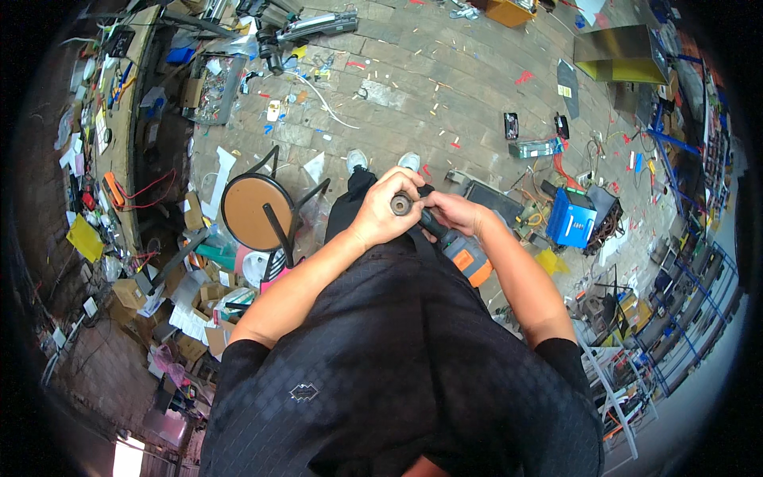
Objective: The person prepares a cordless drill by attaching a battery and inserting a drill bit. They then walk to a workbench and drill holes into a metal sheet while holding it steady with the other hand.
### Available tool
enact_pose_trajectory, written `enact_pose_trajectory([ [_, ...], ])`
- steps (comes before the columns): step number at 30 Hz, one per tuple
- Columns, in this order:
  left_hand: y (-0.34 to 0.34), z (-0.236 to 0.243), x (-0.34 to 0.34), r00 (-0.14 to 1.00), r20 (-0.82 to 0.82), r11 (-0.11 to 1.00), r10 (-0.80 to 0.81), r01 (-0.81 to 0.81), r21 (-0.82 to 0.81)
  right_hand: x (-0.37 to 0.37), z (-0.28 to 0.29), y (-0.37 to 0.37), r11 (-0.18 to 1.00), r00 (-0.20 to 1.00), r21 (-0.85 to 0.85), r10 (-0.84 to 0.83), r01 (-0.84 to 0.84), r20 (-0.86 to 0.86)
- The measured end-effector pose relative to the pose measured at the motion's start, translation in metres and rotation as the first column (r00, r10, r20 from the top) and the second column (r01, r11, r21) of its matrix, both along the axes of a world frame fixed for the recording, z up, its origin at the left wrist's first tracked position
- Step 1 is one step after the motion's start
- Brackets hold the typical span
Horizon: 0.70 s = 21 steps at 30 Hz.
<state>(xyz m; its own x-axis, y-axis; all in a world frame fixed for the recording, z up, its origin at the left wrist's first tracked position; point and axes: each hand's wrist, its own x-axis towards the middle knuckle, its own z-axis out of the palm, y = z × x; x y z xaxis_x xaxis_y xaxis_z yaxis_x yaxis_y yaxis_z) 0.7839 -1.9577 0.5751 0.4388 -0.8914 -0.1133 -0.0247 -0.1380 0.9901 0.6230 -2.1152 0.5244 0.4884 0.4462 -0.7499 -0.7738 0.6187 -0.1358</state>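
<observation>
I stand on a littered paved floor (413, 87) with a round brown stool (253, 213) just to my left. Against my waist I hold a power tool with an orange and grey body (465, 256). My right hand (455, 213) grips its dark handle; my left hand (388, 210) closes around its round metal end (401, 205).

Paved brick floor (413, 71), littered w/ small scraps. Round-seat stool (253, 211) at left, blue box (571, 218) at right, yellow-lined metal box (620, 56) far right, cardboard boxes (203, 298) lower left.
</observation>
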Motion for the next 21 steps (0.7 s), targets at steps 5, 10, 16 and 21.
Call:
enact_pose_trajectory([
  [5,-0.001,0.002,0.002,0.999,-0.043,1.0,-0.018,0.018,0.002,-0.005,-0.01,0.003,0.999,0.998,0.035,-0.028,0.026,0.052],
  [10,-0.006,0.002,0.003,0.999,-0.033,0.999,-0.034,0.034,0.001,-0.002,0.002,-0.001,0.999,0.99,0.036,-0.044,0.04,0.131],
  [16,-0.004,-0.005,0.005,1.0,-0.024,0.999,0.004,-0.003,0.033,0.029,0.035,0.011,0.827,0.915,-0.472,0.393,-0.306,0.095],
  [21,-0.007,-0.007,0.007,0.999,0.041,0.999,0.029,-0.03,0.033,0.043,0.047,0.034,0.117,0.733,-0.902,0.63,-0.415,-0.256],
])
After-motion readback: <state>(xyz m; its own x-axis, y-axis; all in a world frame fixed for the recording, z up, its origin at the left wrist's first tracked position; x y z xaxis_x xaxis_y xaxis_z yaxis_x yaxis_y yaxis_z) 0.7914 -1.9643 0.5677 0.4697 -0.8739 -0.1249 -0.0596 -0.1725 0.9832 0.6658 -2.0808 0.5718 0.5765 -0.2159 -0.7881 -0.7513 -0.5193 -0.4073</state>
